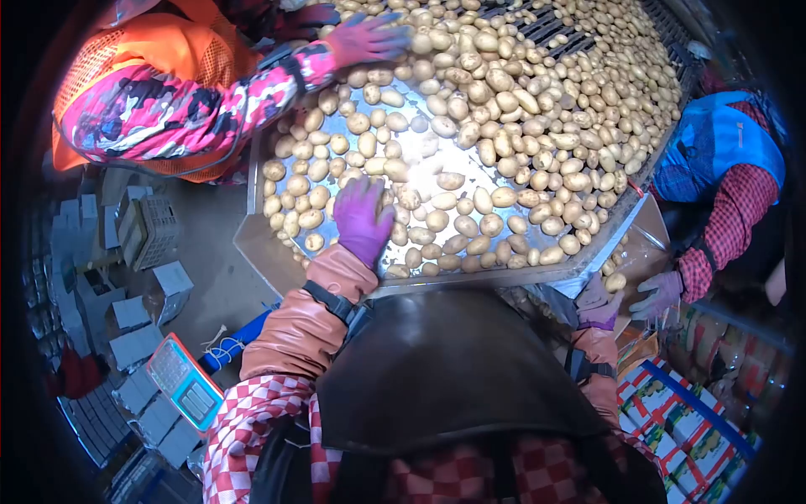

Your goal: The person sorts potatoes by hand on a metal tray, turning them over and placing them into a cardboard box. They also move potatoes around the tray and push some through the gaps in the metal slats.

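Note:
My left hand (363,220), in a purple glove, lies over potatoes (357,123) on the metal sorting table (413,99). Its fingers reach forward and its thumb stands apart, with a potato (386,199) beside the thumb. Below the table's near right edge is my right hand (598,304), in a greyish-purple glove, beside a few potatoes (615,281) at the mouth of a cardboard box (648,225). Its fingers are partly hidden, and I cannot tell whether they grip anything.
A co-worker's gloved hand (367,39) spreads over potatoes at the upper left. Another person's gloved hand (657,296) hangs near the box at right. Left of me are a scale (186,382), a plastic crate (149,233) and several boxes (172,279). Printed cartons (684,420) stand lower right.

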A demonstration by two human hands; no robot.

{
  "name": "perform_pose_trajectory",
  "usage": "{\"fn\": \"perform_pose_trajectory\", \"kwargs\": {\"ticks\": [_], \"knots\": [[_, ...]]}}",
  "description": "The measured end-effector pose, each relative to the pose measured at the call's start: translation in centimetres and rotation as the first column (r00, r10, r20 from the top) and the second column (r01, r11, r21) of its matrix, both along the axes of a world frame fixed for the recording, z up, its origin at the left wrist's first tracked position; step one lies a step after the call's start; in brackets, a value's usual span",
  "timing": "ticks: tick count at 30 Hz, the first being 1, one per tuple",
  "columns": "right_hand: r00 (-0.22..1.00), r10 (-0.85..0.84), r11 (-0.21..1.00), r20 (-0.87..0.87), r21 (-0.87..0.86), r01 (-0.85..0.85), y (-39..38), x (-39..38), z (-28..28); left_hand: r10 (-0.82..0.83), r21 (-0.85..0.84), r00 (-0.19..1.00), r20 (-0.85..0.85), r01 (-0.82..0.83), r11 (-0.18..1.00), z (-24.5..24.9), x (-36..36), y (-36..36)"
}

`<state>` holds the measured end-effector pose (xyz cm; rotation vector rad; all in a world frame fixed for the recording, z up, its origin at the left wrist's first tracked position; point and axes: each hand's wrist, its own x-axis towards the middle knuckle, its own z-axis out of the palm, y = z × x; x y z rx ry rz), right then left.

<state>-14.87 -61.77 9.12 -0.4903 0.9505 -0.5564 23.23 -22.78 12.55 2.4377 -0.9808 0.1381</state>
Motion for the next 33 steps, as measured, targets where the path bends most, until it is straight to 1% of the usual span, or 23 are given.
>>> {"fn": "perform_pose_trajectory", "kwargs": {"ticks": [1,2,3,5,7,8,11,13,14,15,17,18,19,21,22,24,25,26,29,30,31,32,33], "knots": [[0.999,-0.008,0.999,-0.042,0.048,0.01,0.4,0.5,0.4,-0.004,-0.012,1.0,0.004,0.004,1.0,0.7,-0.4,-0.4],[0.998,0.02,0.999,0.058,0.027,-0.021,1.3,1.8,1.0,-0.148,-0.056,0.989,0.009,0.148,0.987,-0.1,-1.2,-0.5],[0.997,0.08,0.997,0.0,0.017,-0.08,2.2,3.6,1.5,-0.309,-0.044,0.951,-0.013,0.308,0.95,-1.0,-1.7,-0.6],[0.974,0.2,0.98,-0.109,0.003,-0.201,4.6,9.6,4.3,-0.367,0.073,0.928,0.062,0.363,0.929,-1.8,-2.4,1.4],[0.888,0.416,0.89,-0.198,-0.114,-0.442,6.3,13.6,6.8,-0.247,0.175,0.969,0.002,0.242,0.954,-1.8,-2.2,4.1],[0.823,0.51,0.816,-0.252,-0.16,-0.555,6.6,15.0,7.3,-0.181,0.259,0.978,-0.104,0.203,0.944,-1.6,-2.3,5.1],[0.615,0.747,0.585,-0.252,-0.191,-0.788,5.9,18.5,7.0,0.067,0.105,0.988,-0.138,-0.053,0.993,-2.2,-3.8,8.9],[0.584,0.791,0.545,-0.179,-0.225,-0.808,8.0,21.0,7.3,0.137,0.149,0.966,-0.22,-0.105,0.983,-2.9,-4.9,9.6],[0.553,0.796,0.495,-0.247,-0.26,-0.829,9.4,22.8,7.3,0.176,0.175,0.95,-0.258,-0.133,0.976,-3.2,-5.2,9.8],[0.524,0.792,0.443,-0.313,-0.295,-0.846,10.9,24.9,7.3,0.11,0.017,0.972,-0.208,-0.109,0.994,-3.8,-5.5,9.2],[0.311,0.76,0.049,-0.571,-0.426,-0.903,14.5,29.6,9.0,-0.061,0.021,0.979,-0.196,0.067,0.998,-1.9,-7.0,6.8],[0.299,0.766,0.008,-0.569,-0.456,-0.89,16.4,31.5,8.9,-0.161,-0.018,0.981,-0.104,0.16,0.987,-2.3,-7.6,6.8],[0.286,0.774,-0.034,-0.565,-0.488,-0.872,17.9,33.5,8.6,-0.136,0.0,0.981,-0.136,0.137,0.991,-2.8,-7.9,7.4],[0.341,0.584,-0.404,-0.737,-0.628,-0.665,19.4,37.7,3.9,-0.087,0.042,0.978,-0.19,0.097,0.994,-3.3,-7.4,9.1],[0.369,0.523,-0.424,-0.768,-0.611,-0.669,20.4,39.1,0.1,-0.08,0.026,0.969,-0.232,0.088,0.996,-3.3,-7.5,9.9],[0.403,0.138,-0.735,-0.905,-0.366,-0.571,22.7,40.5,-1.3,-0.085,-0.029,0.961,-0.261,0.08,0.996,-2.7,-8.0,10.8],[0.396,0.139,-0.718,-0.908,-0.368,-0.591,23.3,40.5,-1.3,-0.096,-0.055,0.956,-0.277,0.084,0.995,-2.3,-8.0,11.2],[0.387,0.136,-0.699,-0.912,-0.365,-0.614,23.6,40.4,-1.3,-0.145,-0.146,0.906,-0.397,0.093,0.985,-1.8,-7.6,11.4],[0.29,0.246,-0.619,-0.925,-0.381,-0.687,23.2,39.4,-0.6,0.145,0.085,0.925,-0.351,-0.123,0.989,-1.9,-5.7,12.0],[0.27,0.259,-0.622,-0.927,-0.374,-0.688,23.6,38.6,-0.4,0.35,-0.023,0.926,-0.142,-0.357,0.934,-3.1,-6.0,12.2],[0.249,0.27,-0.623,-0.93,-0.366,-0.691,24.1,37.9,0.0,0.414,0.108,0.9,-0.133,-0.403,0.909,-3.7,-5.6,11.7],[0.316,0.253,-0.674,-0.914,-0.401,-0.62,24.7,37.2,-1.1,0.476,0.238,0.872,-0.114,-0.441,0.865,-4.0,-5.4,10.7],[0.341,0.142,-0.738,-0.929,-0.328,-0.589,25.1,35.9,-2.0,0.535,0.361,0.841,-0.081,-0.475,0.802,-4.3,-5.0,9.7]]}}
